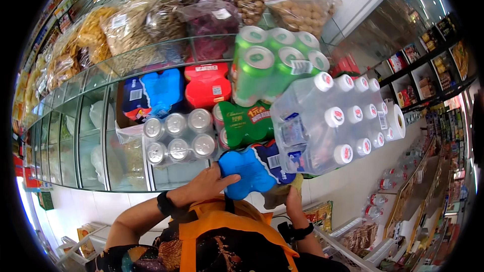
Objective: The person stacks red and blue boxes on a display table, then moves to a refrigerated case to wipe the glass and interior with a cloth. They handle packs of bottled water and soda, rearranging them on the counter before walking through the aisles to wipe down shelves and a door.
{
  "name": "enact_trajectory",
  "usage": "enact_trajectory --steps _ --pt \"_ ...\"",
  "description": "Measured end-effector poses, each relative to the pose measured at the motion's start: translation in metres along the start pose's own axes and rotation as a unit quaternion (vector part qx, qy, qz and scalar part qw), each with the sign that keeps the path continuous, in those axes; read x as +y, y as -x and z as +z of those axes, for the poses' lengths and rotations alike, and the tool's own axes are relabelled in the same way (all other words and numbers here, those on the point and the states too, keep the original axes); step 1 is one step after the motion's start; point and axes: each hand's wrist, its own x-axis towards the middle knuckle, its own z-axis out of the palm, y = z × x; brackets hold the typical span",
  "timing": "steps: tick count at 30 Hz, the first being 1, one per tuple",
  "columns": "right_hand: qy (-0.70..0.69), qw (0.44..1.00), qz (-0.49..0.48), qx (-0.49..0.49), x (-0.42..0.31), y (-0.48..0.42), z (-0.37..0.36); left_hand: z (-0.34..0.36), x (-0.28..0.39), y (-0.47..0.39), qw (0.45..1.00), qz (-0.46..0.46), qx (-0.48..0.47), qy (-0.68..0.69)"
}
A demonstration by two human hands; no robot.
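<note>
In front of my apron, a blue multipack of cans in a printed wrapper [247,172] sits tilted at the near edge of the glass counter. My left hand [211,181] grips its left corner, with the thumb along the near side. At the pack's right end is my right hand [294,198], partly hidden and bunched around a brownish-olive cloth [279,195] pressed against the pack's underside. Just beyond lie a green multipack [247,122] and a clear-wrapped pack of silver-topped cans [177,136]. A shrink-wrapped pack of clear bottles with white caps [306,121] stands close on the right.
Green-sided cans in film [280,64] stand behind, beside a red multipack [208,85] and another blue multipack [162,90] in a carton. Bags of dried goods [128,34] and walnut-like nuts [302,11] line the glass display counter [130,183]. Stocked shelves [427,181] run along the right.
</note>
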Motion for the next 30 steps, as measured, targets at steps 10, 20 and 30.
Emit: enact_trajectory --steps 10,20,30 --pt "-0.01 0.985 -0.135 0.102 -0.068 0.049 -0.015 -0.121 0.033 0.056 0.957 0.281 -0.037 0.054" --pt "-0.093 0.957 -0.183 0.206 -0.138 0.068 -0.044 -0.185 0.105 -0.071 0.956 0.188 -0.014 0.225" --pt "-0.167 0.916 -0.288 0.224 -0.171 0.011 -0.155 -0.105 0.142 -0.041 0.929 0.225 0.247 0.159"
